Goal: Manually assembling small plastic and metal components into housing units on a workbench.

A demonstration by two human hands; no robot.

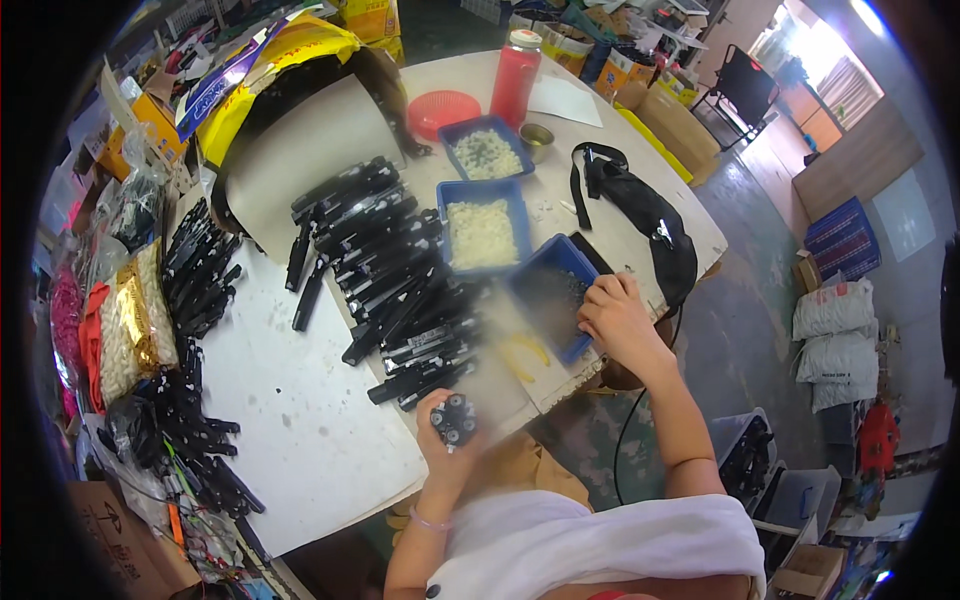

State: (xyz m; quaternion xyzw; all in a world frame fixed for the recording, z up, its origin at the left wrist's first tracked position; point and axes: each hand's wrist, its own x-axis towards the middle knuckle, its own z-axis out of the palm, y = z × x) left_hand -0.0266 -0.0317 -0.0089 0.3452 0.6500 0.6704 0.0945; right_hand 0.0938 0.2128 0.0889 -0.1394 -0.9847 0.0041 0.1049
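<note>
My left hand [440,440], at the table's near edge, is closed around a black part [453,420] whose upturned end shows several round grey-tipped studs. My right hand [618,318] rests over the right rim of a blue tray [577,346] holding small dark pieces. Its fingers are curled together; anything between them is hidden. A hazy patch blurs the left of this tray and the yellow-handled tool [525,352] beside it. Left of the tray lie rows of long black sticks [385,250], close to my left hand.
Two more blue trays hold pale pieces [482,236] and whitish bits [486,155]. Behind them stand a red jar [516,75], a red dish [436,114] and a small metal cup [537,138]. A black cordless-looking pouch [650,215] lies right; an open carton [300,130] stands far left.
</note>
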